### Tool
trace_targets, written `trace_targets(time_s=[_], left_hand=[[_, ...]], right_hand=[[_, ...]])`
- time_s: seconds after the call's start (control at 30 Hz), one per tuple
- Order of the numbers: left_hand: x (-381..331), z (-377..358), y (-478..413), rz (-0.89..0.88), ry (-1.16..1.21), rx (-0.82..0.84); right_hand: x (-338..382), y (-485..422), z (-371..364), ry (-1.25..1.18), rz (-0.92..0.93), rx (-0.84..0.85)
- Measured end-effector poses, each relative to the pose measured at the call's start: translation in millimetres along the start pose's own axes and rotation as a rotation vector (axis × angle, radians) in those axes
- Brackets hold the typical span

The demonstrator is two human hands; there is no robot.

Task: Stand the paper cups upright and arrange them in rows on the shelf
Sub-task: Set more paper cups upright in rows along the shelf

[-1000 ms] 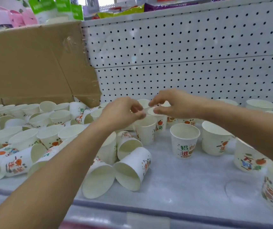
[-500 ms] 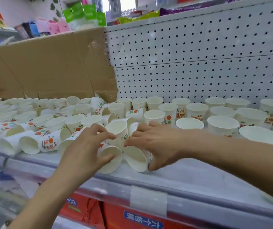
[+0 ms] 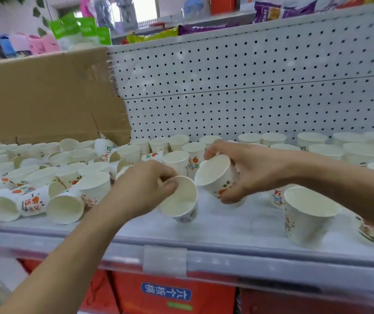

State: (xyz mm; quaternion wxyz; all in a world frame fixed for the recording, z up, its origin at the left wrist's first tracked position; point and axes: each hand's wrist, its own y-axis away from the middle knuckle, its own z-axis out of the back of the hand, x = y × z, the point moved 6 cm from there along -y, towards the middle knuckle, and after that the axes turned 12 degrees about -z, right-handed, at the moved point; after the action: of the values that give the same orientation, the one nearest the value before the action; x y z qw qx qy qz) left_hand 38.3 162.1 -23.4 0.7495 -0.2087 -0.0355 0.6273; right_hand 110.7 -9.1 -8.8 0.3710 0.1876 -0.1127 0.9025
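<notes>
Cup [image 3: 179,201] rim pinched by L hand [image 3: 140,189]; R hand [image 3: 249,169] grips second cup [image 3: 214,175]; toppled cups [image 3: 65,207] left, box [image 3: 45,98] behind.

Left hand [image 3: 140,191]: bare, shown from the back; knuckles raised in a low ridge, thumb broad at the tip.
Left forearm [image 3: 68,257]: bare along its whole visible length; slim at the wrist, widening steadily toward the lower frame edge, surface smooth and even.
Right hand [image 3: 249,171]: bare, shown from the back and the thumb side; long fingers, rounded thumb pad.
Right forearm [image 3: 339,189]: bare likewise as far as the right frame edge; thickens away from the wrist, outline softened by motion blur.
Nails on both hands too blurred to describe.
</notes>
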Motion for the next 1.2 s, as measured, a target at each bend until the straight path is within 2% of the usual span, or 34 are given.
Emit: trace_targets(time_s=[0.2,0.3,0.5,0.7,0.87,1.07,1.2], left_hand=[[-26.5,-28.8,-41.3,0.008,0.163,0.317],[-30.8,-30.8,-44.6,0.011,0.184,0.350],[-36.7,-25.9,-28.6,0.060,0.301,0.239],[-41.9,-35.9,-12.5,0.078,0.214,0.176],[-39.1,-27.5,15.3,0.087,0.335,-0.041],[26.6,9.8,49.0,0.066,0.012,-0.238],[75.7,31.2,39.2,0.016,-0.172,-0.187]], right_hand=[[-38.3,15.2,-8.6,0.074,-0.187,0.140],[-45.6,19.8,-12.2,0.140,-0.223,0.181],[-40.4,27.4,-5.6,0.169,-0.188,0.153],[-41.0,32.4,-4.8,0.289,-0.202,0.122],[-26.3,35.1,2.9,0.211,-0.127,0.023],[13.6,9.4,6.4,0.155,0.012,-0.139],[55.8,-32.1,-13.4,0.262,0.076,-0.212]])
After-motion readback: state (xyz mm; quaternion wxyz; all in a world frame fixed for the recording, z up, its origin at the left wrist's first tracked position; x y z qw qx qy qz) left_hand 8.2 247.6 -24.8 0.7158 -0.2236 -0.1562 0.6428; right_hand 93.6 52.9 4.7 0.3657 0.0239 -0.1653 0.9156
